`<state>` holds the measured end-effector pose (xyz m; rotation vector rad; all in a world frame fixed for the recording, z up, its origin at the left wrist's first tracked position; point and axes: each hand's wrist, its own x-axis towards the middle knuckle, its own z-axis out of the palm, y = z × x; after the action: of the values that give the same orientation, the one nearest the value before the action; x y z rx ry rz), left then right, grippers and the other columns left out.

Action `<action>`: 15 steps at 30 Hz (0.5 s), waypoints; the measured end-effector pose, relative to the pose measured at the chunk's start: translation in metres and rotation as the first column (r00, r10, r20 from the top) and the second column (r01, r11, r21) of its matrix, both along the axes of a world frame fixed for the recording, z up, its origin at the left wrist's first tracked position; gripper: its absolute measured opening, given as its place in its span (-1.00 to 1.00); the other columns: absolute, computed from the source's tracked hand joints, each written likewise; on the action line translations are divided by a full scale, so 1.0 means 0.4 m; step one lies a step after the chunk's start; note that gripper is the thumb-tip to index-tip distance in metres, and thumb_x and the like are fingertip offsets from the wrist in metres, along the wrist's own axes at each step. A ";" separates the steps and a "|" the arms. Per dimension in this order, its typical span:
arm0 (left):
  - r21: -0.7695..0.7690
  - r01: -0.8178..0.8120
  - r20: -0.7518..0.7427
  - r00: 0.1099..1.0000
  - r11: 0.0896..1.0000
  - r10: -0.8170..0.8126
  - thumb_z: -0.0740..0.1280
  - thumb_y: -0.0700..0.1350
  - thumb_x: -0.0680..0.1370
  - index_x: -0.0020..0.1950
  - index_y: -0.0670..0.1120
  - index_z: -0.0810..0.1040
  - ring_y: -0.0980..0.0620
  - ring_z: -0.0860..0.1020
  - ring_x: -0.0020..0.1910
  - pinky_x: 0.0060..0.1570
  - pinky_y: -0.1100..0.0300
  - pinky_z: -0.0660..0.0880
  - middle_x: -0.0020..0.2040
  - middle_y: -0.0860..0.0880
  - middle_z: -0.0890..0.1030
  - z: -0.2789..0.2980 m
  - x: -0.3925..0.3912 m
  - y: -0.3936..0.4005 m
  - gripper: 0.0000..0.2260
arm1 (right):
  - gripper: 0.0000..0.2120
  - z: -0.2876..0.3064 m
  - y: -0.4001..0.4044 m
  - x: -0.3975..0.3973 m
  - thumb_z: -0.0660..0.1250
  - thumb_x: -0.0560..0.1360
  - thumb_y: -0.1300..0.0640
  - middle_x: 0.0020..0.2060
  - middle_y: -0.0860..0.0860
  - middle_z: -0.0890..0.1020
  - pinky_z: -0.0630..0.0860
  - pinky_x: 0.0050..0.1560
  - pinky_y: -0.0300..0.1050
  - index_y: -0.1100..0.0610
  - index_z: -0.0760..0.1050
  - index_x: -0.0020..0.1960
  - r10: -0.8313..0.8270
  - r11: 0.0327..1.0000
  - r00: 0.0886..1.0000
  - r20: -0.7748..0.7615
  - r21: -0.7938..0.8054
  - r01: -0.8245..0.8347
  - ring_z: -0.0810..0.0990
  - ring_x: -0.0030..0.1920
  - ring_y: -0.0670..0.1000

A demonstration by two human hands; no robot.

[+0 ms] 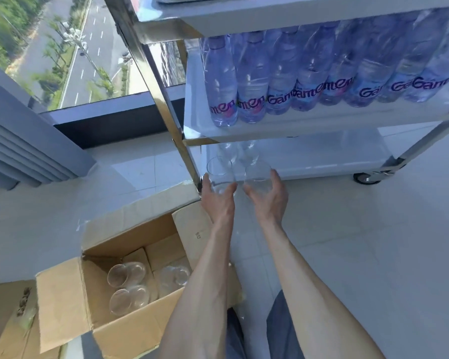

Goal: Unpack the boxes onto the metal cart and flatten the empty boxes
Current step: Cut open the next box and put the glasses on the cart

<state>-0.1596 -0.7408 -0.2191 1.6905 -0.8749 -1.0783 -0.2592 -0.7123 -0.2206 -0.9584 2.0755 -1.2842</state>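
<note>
Both hands reach forward to the front left corner of the cart (151,73), at the level of its lowest shelf (322,156). The left hand (219,200) cups a clear glass (219,169), thumb and fingers curved round its lower wall. The right hand (270,198) holds a second glass (258,172) the same way, thumb on the near side, fingers on the far side. The two glasses stand upright, side by side and close together, at the shelf's front edge. Whether their bases rest on the shelf cannot be told. Both are colourless, thin-walled tumblers with open round rims. Just beyond them, further in on the same shelf, two more glasses (240,151) show faintly.

Above the hands, the middle shelf (309,123) carries a row of clear plastic bottles (283,81) with purple lettering, upright and touching.

Below and left of the left forearm, an open cardboard box (109,301) sits on the tiled floor (360,242), flaps folded outward. Inside it, card dividers form cells. Several tumblers (127,288) remain in the cells, seen rim-up. A second box (3,320) lies just left of the first, at the frame's edge.

Far left of the hands, a window (62,47) looks down on a road.
</note>
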 end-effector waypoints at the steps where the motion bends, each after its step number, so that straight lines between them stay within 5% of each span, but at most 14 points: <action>1: 0.004 0.000 -0.001 1.000 1.000 0.000 0.56 -0.04 0.36 0.51 0.03 0.35 0.07 0.44 0.38 0.34 0.22 0.34 0.43 0.05 0.46 -0.014 -0.001 -0.026 -0.24 | -0.21 -0.004 -0.027 0.000 0.59 0.26 -0.06 0.26 0.10 0.57 0.42 0.30 0.02 0.15 0.41 0.40 0.008 1.000 1.000 -0.028 0.004 -0.008 0.51 0.26 0.10; 5: -0.006 0.044 0.015 0.999 0.999 -0.043 0.54 0.05 0.31 0.46 0.07 0.38 0.02 0.49 0.34 0.34 0.00 0.44 0.37 0.03 0.52 -0.058 -0.019 -0.122 -0.26 | -0.21 -0.022 -0.126 -0.016 0.59 0.30 0.04 0.30 0.06 0.54 0.41 0.30 -0.03 0.15 0.35 0.44 0.040 0.999 0.999 -0.010 0.013 -0.040 0.50 0.30 0.08; 12: -0.045 -0.011 0.013 1.000 0.999 0.012 0.54 -0.14 0.39 0.47 -0.07 0.38 0.14 0.47 0.29 0.26 0.33 0.39 0.32 0.09 0.52 -0.082 -0.060 -0.190 -0.31 | -0.22 -0.060 -0.219 -0.022 0.58 0.28 0.00 0.28 -0.03 0.56 0.44 0.26 -0.05 0.06 0.36 0.42 0.024 1.000 1.000 0.000 0.012 -0.025 0.52 0.28 0.01; 15: -0.041 0.016 0.009 1.000 0.999 -0.015 0.55 -0.09 0.34 0.50 -0.06 0.35 0.08 0.44 0.38 0.37 0.18 0.39 0.40 0.03 0.49 -0.092 -0.066 -0.214 -0.24 | -0.19 -0.079 -0.239 -0.030 0.60 0.28 0.03 0.33 0.01 0.54 0.40 0.29 -0.11 0.10 0.35 0.45 0.024 0.999 1.000 -0.001 0.030 -0.023 0.49 0.33 0.01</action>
<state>-0.1860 -0.8264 -0.2560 1.6587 -0.9113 -1.0572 -0.2713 -0.8079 -0.2523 -0.9676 2.0723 -1.2378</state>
